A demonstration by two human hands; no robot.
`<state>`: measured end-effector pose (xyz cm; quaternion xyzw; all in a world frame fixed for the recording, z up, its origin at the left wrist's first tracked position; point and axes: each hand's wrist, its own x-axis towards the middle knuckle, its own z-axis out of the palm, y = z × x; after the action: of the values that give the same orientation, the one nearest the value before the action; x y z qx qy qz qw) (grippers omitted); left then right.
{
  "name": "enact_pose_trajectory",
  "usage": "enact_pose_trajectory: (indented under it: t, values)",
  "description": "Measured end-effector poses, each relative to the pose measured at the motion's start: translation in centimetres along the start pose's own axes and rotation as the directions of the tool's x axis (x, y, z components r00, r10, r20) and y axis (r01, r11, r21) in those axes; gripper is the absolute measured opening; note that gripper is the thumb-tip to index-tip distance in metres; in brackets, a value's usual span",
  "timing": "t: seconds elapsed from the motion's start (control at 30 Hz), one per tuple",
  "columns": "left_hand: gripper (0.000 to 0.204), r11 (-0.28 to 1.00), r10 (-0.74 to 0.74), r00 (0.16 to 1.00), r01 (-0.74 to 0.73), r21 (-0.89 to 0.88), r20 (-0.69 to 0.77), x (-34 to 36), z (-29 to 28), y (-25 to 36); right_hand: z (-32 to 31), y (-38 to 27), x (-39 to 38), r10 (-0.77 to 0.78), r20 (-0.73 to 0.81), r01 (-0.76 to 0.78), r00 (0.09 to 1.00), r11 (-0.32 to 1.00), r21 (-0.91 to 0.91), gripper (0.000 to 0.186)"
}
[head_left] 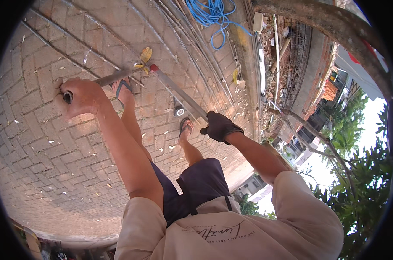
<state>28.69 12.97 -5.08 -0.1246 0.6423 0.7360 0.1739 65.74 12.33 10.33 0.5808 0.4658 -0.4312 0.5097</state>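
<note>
My bare left hand [85, 99] is wrapped round a grey metal pipe [118, 76], whose hollow end shows beside the fist. My right hand, in a black glove [220, 127], grips a straight metal bar [179, 93] with a red tip. The far ends of pipe and bar come close together near a yellow leaf [146, 54]; whether they touch I cannot tell. Below them on the brick paving [49, 125], rusty metal rods [75, 38] lie near my sandalled feet. A small dark object with a white round face [179, 112] rests between my feet.
More long, thin rods [195, 47] lie on the paving ahead. A tangled blue hose or rope [209, 12] sits at the top. To the right are a low kerb [247, 56], a strip of rubble, and a thick tree branch [335, 26] overhead.
</note>
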Motion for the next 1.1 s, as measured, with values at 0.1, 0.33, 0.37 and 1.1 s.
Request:
enact_pose_trajectory:
  t: [0.1,0.33,0.37,1.1]
  values:
    - [0.03,0.894,0.267,0.964,-0.249,0.371,0.005,-1.1,1.8,-0.5,-0.2,0.0,0.0,-0.063,-0.06,0.06,0.996,0.997,-0.058,0.053]
    - [0.021,0.683,0.541,0.841,-0.447,0.578,0.011,-3.0,3.3,-0.4,0.1,0.5,1.2,-0.093,-0.09,0.087,0.992,0.994,-0.061,0.054]
    - [0.019,0.747,0.478,0.878,-0.399,0.531,-0.013,-2.9,3.1,-0.3,0.2,0.4,1.1,-0.067,-0.089,0.063,0.994,0.997,-0.053,0.055]
    - [0.013,0.755,0.457,0.889,-0.383,0.531,-0.008,-2.4,1.8,0.7,0.2,-1.8,0.4,0.037,-0.076,-0.049,0.996,0.987,-0.156,0.063]
